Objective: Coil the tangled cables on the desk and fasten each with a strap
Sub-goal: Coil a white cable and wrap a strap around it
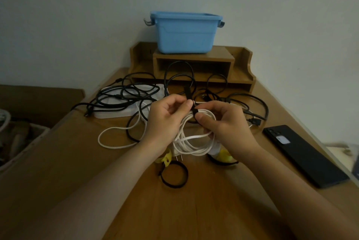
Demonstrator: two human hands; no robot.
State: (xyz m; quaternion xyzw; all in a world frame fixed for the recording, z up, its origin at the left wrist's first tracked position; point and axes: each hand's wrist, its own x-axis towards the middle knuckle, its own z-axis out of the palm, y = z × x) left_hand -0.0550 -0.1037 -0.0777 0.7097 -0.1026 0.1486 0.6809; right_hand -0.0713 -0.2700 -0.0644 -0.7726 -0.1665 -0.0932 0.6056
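Head view is showing the counter (77,162) spreading below both grips, with the black cables (120,97) lying tangled just beyond the left grip (165,121). The white coil (196,142) is hanging between the two grips, its lower loops drooping toward the counter, while a loose white tail (116,136) is trailing outward past the left grip. The right grip (223,123) is grasping the white coil at its top, fingers curled round the bundled strands. The left grip is pinching the free end of the black strap (194,112), which is wrapping the bundle right between the thumbs.

The coil is looking light, limp and springy, so its loops are likely wanting to fan apart; holding it beside the strap, where the strands are gathering, is probably keeping it tidy. The strap is appearing thin and soft, best taken by its tip. A spare black strap (173,175) and a yellow strap (165,159) are lying beneath the grips, nearer the person.
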